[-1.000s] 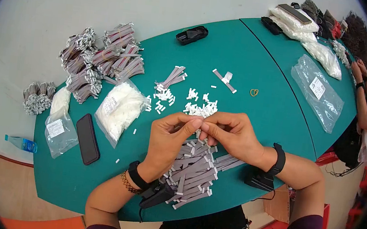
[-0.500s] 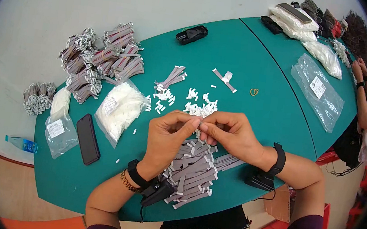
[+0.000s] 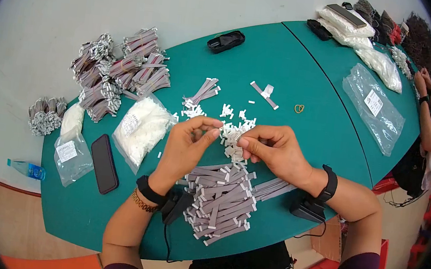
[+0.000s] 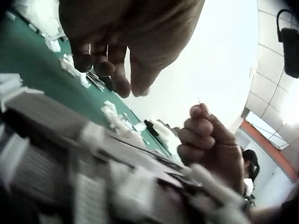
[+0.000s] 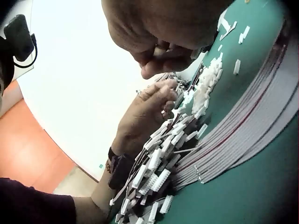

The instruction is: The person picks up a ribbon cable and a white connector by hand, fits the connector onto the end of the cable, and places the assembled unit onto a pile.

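Over the table, the left hand (image 3: 185,144) is bent with thumb and index tips close together; I make out nothing held between them in the left wrist view. To its right, the right hand (image 3: 279,154) pinches a tiny pale piece (image 4: 199,100) between thumb and index finger. A gap separates the hands. Below them lies a heap of grey flat cables (image 3: 224,198) with white end connectors. Behind the fingertips is a pile of loose white connectors (image 3: 234,134), partly hidden by the hands.
Bundled cables (image 3: 138,68) lie at the back left, near a bag of white parts (image 3: 142,127) and a phone (image 3: 103,164). A black case (image 3: 226,41) sits at the far edge. Rubber bands (image 3: 298,108) and a clear bag (image 3: 373,109) are to the right.
The hands were together at the fingertips; the left has moved left and slightly up, away from the right. The right hand has stayed nearly in place, and more of the connector pile shows.
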Available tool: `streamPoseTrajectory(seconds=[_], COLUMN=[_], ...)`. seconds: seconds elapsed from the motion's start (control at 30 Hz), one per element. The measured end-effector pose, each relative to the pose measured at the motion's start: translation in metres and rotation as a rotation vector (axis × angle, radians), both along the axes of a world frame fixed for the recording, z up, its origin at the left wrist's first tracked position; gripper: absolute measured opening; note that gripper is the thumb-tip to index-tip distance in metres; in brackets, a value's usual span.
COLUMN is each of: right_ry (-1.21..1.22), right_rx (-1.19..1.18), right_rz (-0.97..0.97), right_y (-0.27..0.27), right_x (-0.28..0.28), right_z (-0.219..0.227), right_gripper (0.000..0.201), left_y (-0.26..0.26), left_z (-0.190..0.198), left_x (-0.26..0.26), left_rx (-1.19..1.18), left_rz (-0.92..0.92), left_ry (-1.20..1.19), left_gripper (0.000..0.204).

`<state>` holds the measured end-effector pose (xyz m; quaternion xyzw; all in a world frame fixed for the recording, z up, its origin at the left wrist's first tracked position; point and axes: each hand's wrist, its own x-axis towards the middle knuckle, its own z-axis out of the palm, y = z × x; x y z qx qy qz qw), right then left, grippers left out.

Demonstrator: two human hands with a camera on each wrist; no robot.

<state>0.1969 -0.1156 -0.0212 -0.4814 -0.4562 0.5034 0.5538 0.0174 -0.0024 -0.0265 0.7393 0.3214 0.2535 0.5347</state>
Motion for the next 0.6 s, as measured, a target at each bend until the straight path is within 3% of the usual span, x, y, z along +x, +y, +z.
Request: streamPoseTrajectory(seconds=[0.1,0.3,0.6], right_ry=[-0.012,0.019,0.034], right_rx=[-0.003,0.005,-0.018], right_rz=[0.007,0.029,0.054], right_y=[0.001,0.0,-0.001], right_x=[0.001,-0.001,-0.002], right_z=[-0.001,-0.002,-0.001], right_gripper=[0.015,0.015,0.014], left_y=[0.009,0.005,0.002], left_z=[-0.008,-0.017,-0.014], left_x=[-0.003,0.002,0.004], left_rx=[0.172,0.45,0.382], left_rz=[-0.03,-0.052,-0.035], left_ry=[0.184,0.21,0.28], left_gripper=[0.015,0.02,0.023])
